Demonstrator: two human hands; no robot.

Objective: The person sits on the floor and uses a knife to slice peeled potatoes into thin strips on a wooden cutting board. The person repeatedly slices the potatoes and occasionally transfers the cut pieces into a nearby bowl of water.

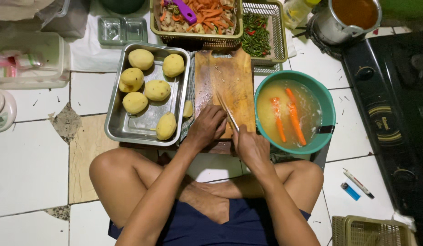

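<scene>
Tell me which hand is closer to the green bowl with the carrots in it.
Right. The right hand, gripping the knife, sits just beside the green bowl, near its rim. The left hand rests on the cutting board, farther toward the metal tray.

A floor of white tiles (34,150) is seen, broken by a tan tile (86,150) and chipped grey patches. Directly on it a steel tray (115,123) is set at the left, just beside a wooden cutting board (220,75) laid over a checked cloth (190,86). A teal basin (329,107) is placed touching the board's right edge. Behind the board two plastic baskets (278,41) are stood side by side — near a steel pot (327,27). A black stove (393,100) is stood along the right edge. A pen (358,183) and a blue lighter (350,191) are laid close together on a tile — with an olive basket (370,230) near them.
</scene>
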